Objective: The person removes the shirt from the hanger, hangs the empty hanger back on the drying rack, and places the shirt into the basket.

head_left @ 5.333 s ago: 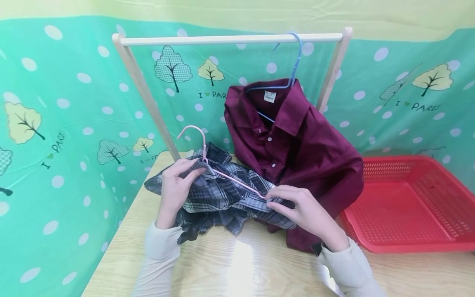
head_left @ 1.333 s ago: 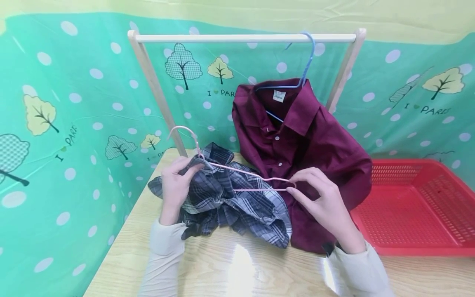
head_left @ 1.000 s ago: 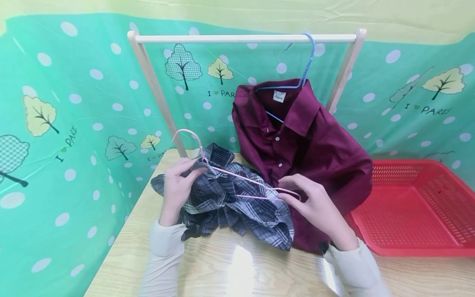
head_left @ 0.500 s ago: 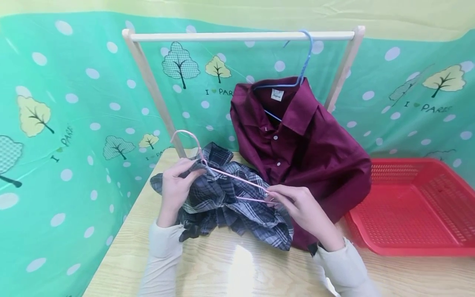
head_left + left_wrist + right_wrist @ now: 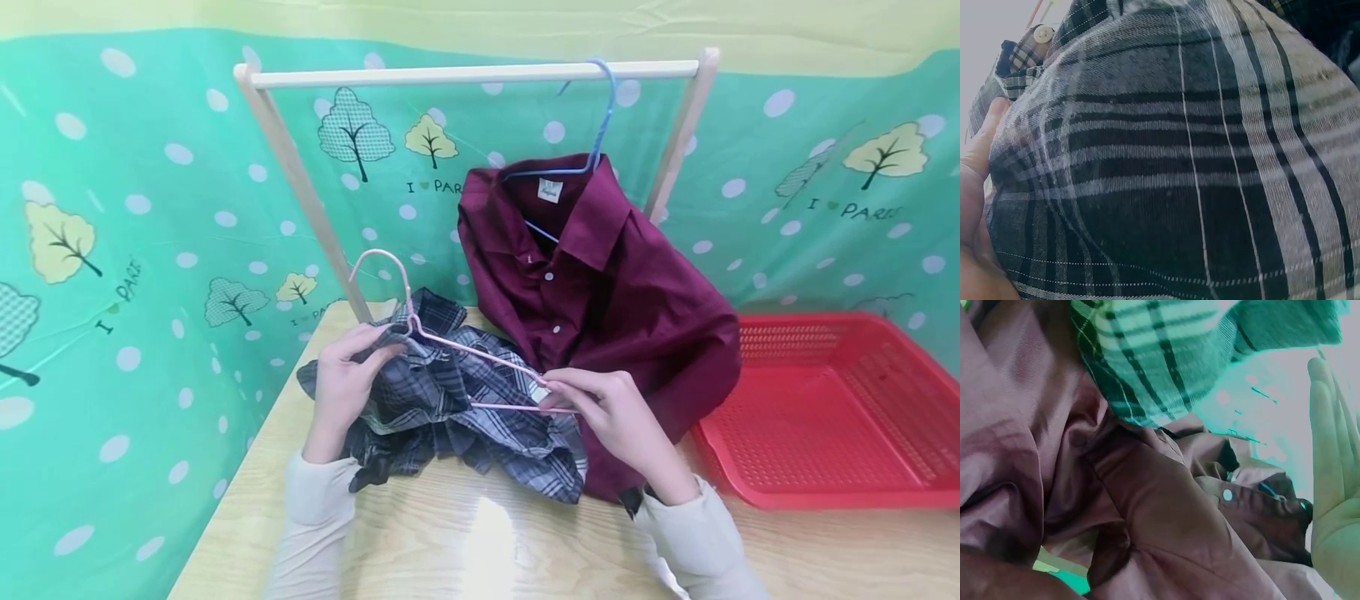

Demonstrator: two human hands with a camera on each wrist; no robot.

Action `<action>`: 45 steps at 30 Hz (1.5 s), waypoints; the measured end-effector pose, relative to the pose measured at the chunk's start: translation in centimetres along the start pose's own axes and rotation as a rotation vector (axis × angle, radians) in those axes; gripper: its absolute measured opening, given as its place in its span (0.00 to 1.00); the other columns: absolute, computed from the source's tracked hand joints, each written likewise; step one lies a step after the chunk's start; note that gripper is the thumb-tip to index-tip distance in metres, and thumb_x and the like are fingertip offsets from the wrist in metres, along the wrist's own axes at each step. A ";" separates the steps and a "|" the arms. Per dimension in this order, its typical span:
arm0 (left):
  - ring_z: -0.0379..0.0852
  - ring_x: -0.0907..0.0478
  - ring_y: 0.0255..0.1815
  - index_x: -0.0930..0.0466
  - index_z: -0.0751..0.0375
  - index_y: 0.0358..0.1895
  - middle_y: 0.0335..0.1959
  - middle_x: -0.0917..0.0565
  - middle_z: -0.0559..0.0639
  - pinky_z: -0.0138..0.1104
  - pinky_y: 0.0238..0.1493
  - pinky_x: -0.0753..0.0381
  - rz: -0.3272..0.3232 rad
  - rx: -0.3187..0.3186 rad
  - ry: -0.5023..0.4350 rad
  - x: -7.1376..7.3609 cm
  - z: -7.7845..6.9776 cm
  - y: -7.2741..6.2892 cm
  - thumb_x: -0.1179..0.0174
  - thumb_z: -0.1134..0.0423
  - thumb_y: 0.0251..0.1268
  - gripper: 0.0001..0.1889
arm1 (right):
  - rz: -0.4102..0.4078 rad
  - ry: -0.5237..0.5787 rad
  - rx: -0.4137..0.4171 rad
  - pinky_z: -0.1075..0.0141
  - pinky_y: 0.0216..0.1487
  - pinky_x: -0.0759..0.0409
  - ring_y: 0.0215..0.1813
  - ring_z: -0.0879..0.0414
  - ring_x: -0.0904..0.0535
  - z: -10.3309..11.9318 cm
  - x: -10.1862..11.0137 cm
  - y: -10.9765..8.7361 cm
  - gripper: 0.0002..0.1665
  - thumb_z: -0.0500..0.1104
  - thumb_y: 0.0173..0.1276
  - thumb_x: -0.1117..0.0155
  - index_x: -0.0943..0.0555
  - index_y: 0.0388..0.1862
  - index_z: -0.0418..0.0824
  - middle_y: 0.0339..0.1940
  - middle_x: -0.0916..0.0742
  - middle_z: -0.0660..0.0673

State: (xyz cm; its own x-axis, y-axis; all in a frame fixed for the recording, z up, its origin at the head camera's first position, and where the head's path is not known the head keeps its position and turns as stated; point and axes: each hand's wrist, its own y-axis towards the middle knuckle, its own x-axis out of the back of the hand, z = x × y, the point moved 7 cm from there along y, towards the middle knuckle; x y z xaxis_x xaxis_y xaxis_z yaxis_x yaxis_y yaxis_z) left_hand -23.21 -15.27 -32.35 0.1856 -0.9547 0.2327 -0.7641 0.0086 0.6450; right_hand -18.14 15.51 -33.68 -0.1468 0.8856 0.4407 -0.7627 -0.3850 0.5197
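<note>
A grey-and-black plaid shirt [image 5: 420, 392] lies bunched above the wooden table, with a pink hanger [image 5: 480, 357] partly inside it. My left hand [image 5: 345, 375] pinches the shirt's cloth near the collar, just beside the base of the hanger's hook. With thumb and fingers, my right hand [image 5: 611, 408] pinches the hanger near its right end, where part of its lower bar shows outside the cloth. In the left wrist view, the plaid cloth [image 5: 1147, 156] fills most of the picture. In the right wrist view, plaid cloth [image 5: 1154, 356] hangs near the right hand's straight-looking fingers [image 5: 1329, 425].
Behind stands a wooden rack [image 5: 450, 75]. A maroon shirt [image 5: 585, 292] hangs from it on a blue hanger [image 5: 604, 117], close behind my right hand. A red plastic basket [image 5: 825, 417] sits at the right of the table [image 5: 420, 533]. A patterned green curtain [image 5: 150, 250] encloses the back and left.
The hanger's right end, earlier among the plaid cloth, came out of it. My right hand then slid inward along the hanger. The left hand has shifted slightly left of the hook.
</note>
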 end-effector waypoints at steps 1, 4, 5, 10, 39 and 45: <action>0.35 0.19 0.37 0.11 0.69 0.41 0.34 0.14 0.33 0.24 0.43 0.22 -0.006 0.002 0.004 0.2 0.1 0.0 0.31 0.78 0.53 0.11 | -0.004 0.017 0.000 0.68 0.40 0.13 0.35 0.58 0.11 0.1 0.2 0.0 0.12 0.25 0.69 0.42 0.16 0.47 0.29 0.31 0.09 0.42; 0.34 0.18 0.39 0.12 0.69 0.40 0.35 0.14 0.33 0.24 0.45 0.21 -0.017 0.001 0.013 0.7 0.2 -0.2 0.31 0.79 0.53 0.11 | -0.017 0.058 -0.007 0.66 0.39 0.13 0.36 0.59 0.11 0.1 0.7 -0.2 0.12 0.23 0.69 0.43 0.17 0.47 0.27 0.31 0.09 0.39; 0.34 0.18 0.40 0.12 0.70 0.40 0.36 0.14 0.33 0.25 0.46 0.21 -0.018 0.001 0.013 0.8 0.3 -0.2 0.31 0.79 0.53 0.10 | -0.019 0.073 -0.008 0.66 0.39 0.13 0.37 0.59 0.11 0.2 0.9 -0.2 0.12 0.23 0.69 0.44 0.17 0.47 0.26 0.31 0.10 0.38; 0.35 0.18 0.41 0.12 0.70 0.40 0.37 0.14 0.33 0.24 0.47 0.20 -0.008 0.006 0.013 1.1 0.6 -0.2 0.31 0.78 0.54 0.10 | -0.034 0.071 -0.003 0.65 0.37 0.13 0.36 0.61 0.12 0.4 1.5 -0.3 0.12 0.22 0.68 0.43 0.17 0.46 0.27 0.31 0.10 0.37; 0.31 0.18 0.38 0.11 0.67 0.42 0.34 0.16 0.27 0.23 0.43 0.21 0.023 0.019 0.094 2.8 1.6 -0.8 0.31 0.76 0.55 0.10 | -0.064 0.147 0.015 0.61 0.30 0.13 0.34 0.60 0.12 0.9 3.5 -1.2 0.12 0.21 0.68 0.45 0.18 0.46 0.25 0.30 0.11 0.35; 0.31 0.18 0.39 0.11 0.67 0.40 0.35 0.14 0.30 0.22 0.44 0.21 0.001 0.041 0.080 2.8 2.1 -1.5 0.31 0.77 0.54 0.10 | -0.067 0.161 0.000 0.61 0.30 0.13 0.34 0.58 0.12 0.5 4.3 -2.0 0.13 0.20 0.68 0.45 0.18 0.47 0.26 0.31 0.11 0.35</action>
State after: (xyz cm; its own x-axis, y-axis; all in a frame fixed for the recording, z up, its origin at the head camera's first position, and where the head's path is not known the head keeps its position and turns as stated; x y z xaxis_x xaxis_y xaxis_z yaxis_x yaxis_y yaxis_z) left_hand -22.83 -18.56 -34.15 0.2327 -0.9278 0.2915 -0.7884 -0.0045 0.6151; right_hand -16.90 20.00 -32.43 -0.1950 0.9393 0.2822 -0.7741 -0.3241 0.5438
